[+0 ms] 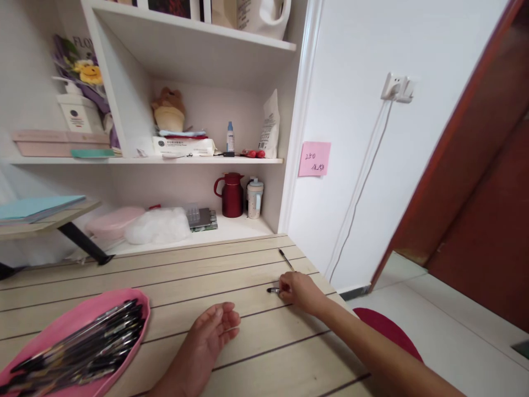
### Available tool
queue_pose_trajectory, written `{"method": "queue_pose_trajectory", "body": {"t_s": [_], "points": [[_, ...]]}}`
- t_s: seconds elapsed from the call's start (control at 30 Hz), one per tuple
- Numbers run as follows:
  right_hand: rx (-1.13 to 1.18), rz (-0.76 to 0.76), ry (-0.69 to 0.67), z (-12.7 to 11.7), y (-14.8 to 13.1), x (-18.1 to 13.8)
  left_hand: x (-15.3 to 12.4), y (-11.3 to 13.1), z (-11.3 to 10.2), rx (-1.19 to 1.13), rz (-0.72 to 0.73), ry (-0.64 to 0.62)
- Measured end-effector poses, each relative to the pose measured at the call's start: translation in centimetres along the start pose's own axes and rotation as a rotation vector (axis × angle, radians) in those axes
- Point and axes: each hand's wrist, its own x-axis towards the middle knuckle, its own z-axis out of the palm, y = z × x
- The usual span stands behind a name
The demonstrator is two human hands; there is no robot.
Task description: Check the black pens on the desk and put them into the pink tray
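Observation:
My right hand reaches far over the wooden desk, its fingers closed on a small dark pen cap or pen end lying on the surface. A black pen lies just beyond that hand, near the desk's far right corner. My left hand rests palm up on the desk, fingers loosely spread, holding nothing. A pink tray at the near left holds several black pens.
Behind the desk stand white shelves with a red jug, a pale cup, a white fluffy bundle, a pink lidded box, books and bottles. A pink note sticks on the wall. A red stool is below right.

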Motion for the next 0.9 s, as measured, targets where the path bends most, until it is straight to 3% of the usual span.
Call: {"method": "queue_pose_trajectory", "body": {"t_s": [0.13,0.27,0.4,0.67,0.9], "points": [[-0.027,0.075,0.07,-0.3,0.6,0.5,0.0,0.1,0.0,0.01,-0.017,0.023],[0.027,0.351,0.237,-2.2,3.7,2.6,0.0,0.1,0.0,0.022,-0.026,0.025],[-0.003,0.469,0.29,-2.5,6.5,4.7,0.1,0.0,0.0,0.027,-0.032,0.041],[0.006,0.524,0.302,-0.1,7.5,6.8,0.8,-0.4,-0.3,0.041,-0.037,0.085],[0.07,0.492,0.291,-1.1,8.0,6.4,0.7,-0.3,-0.4,0.054,-0.037,0.071]]}}
